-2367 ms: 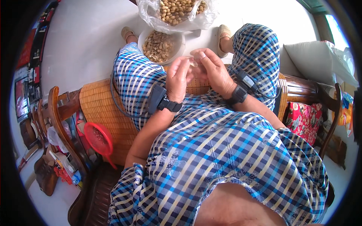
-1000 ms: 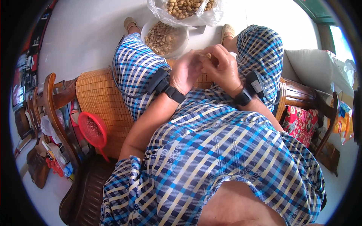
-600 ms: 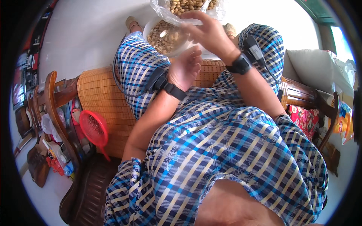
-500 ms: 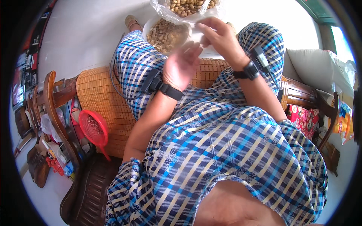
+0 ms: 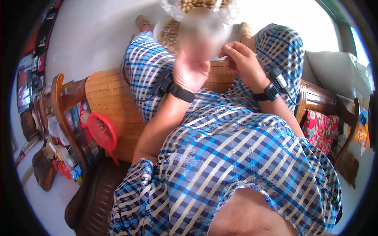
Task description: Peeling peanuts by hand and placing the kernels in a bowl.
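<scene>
My left hand (image 5: 189, 74) is raised over my lap, palm up. A round blurred patch covers its fingers, so I cannot see what lies in it. Just to its right, my right hand (image 5: 247, 65) is closed in a pinch of thumb and fingertips; whatever is between them is too small to make out. Beyond the hands, a bowl of broken peanut shells (image 5: 168, 37) stands on the floor, partly behind the blur. Past it is a clear plastic bag (image 5: 229, 15) with unshelled peanuts (image 5: 192, 5) in it.
A red plastic strainer (image 5: 114, 131) holding small reddish kernels (image 5: 103, 129) rests at my left on the woven seat mat (image 5: 128, 126). Wooden armrests (image 5: 59, 100) flank me. A white sack (image 5: 330, 72) stands at the right beside a red floral cloth (image 5: 319, 129).
My right hand has come down nearer my lap, its fingers drawn into a pinch. My left hand stays about where it was, its fingers now covered by the blur. The view has shifted slightly.
</scene>
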Demonstrator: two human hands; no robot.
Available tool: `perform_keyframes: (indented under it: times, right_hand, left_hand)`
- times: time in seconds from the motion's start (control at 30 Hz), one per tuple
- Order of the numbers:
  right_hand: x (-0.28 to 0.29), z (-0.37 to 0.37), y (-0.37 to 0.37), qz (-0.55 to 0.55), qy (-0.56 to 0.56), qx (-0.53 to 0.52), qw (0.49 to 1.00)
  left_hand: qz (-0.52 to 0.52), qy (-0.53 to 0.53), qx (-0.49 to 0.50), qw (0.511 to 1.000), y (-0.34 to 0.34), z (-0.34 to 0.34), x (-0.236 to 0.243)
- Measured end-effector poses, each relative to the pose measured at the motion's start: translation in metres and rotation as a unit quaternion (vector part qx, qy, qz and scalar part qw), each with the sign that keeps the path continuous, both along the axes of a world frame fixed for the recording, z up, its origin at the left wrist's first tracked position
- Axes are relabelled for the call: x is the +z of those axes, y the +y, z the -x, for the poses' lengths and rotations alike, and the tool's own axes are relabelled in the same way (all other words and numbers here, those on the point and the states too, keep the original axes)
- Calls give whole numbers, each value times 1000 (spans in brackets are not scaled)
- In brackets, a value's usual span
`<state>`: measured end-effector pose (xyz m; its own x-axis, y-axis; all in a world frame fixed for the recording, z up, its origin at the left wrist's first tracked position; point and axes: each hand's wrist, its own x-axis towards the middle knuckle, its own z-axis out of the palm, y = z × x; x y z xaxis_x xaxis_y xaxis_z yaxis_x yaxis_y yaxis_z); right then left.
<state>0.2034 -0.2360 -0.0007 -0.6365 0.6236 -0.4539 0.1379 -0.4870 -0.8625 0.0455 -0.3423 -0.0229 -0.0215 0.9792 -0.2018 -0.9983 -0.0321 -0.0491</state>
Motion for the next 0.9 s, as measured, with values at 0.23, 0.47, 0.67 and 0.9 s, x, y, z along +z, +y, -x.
perform_keyframes:
  times: [0.23,0.47,0.67,0.9]
  right_hand:
    - [17,1,-31,6,-28,-45,999]
    - [20,-5,-35,15,-24,-34,999]
    - [17,-3,-39,23,-40,-20,999]
    - [18,-3,-43,12,-40,-28,999]
  left_hand:
    - [-48,-7,-18,999,-40,21,52]
    - [35,39,222,974,-121,83,101]
    - [103,100,489,860,-217,197,79]
    - [448,239,609,609,-264,232,65]
